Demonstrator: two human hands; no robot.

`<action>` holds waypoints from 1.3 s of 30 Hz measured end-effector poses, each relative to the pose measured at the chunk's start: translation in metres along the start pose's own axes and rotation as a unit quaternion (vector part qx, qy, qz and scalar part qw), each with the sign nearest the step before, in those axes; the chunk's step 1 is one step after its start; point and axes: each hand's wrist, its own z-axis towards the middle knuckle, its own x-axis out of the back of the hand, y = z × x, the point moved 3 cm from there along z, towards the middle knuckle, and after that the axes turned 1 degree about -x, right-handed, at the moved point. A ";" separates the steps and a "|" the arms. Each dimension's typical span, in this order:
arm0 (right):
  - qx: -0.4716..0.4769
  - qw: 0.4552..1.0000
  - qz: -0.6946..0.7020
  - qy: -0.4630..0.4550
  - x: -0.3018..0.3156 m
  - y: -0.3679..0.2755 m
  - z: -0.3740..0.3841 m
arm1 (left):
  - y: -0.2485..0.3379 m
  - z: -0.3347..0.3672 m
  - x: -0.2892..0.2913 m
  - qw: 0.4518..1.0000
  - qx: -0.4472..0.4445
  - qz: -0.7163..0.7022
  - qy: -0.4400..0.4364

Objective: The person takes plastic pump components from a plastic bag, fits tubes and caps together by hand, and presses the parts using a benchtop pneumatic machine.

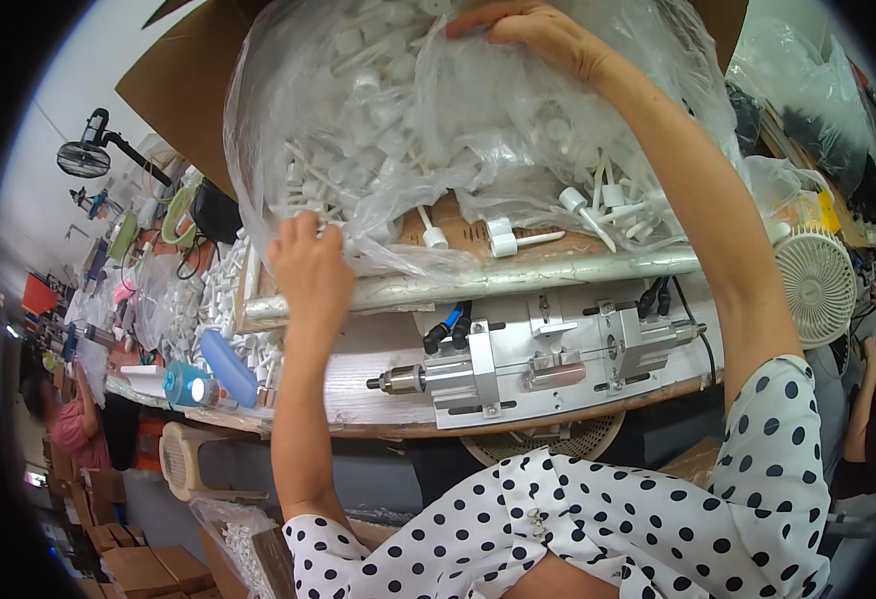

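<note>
A large clear plastic bag (pixel 518 140) lies spread across the far side of the bench, full of white plastic caps with thin stems. My right hand (pixel 538 32) reaches to the top of the bag, its fingers bent over the film. Lower down, at the bag's near left edge, my left hand (pixel 310 265) has its fingers curled against the film, next to some stems. Several capped stems lie outside the film, among them one cap (pixel 503 238) in front of the bag's opening. What sits under my left fingertips is hidden.
A metal clamping fixture (pixel 548 364) stands on the bench near me, behind it a foil-wrapped bar (pixel 518 272). A blue bottle (pixel 228 367) and a teal round object (pixel 188 384) lie left, by heaped white parts. A white fan (pixel 814 285) stands right. Other people sit at both sides.
</note>
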 end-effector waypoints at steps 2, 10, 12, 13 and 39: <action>-0.060 0.980 0.183 -0.049 -0.007 -0.015 0.000 | 0.026 0.000 0.010 0.980 -0.088 -0.102 0.145; -0.034 0.960 0.279 -0.013 0.019 -0.052 -0.032 | 0.086 0.065 0.019 0.886 -0.115 -0.315 0.320; -0.048 0.955 0.291 0.019 0.039 -0.058 -0.039 | 0.075 0.060 0.002 0.893 -0.122 -0.295 0.318; -0.077 0.955 0.273 0.087 0.052 -0.059 -0.045 | 0.070 0.056 0.002 0.892 -0.123 -0.298 0.316; 0.005 0.934 -0.348 0.083 0.054 -0.125 -0.168 | 0.064 0.142 0.030 0.960 -0.146 -0.183 0.154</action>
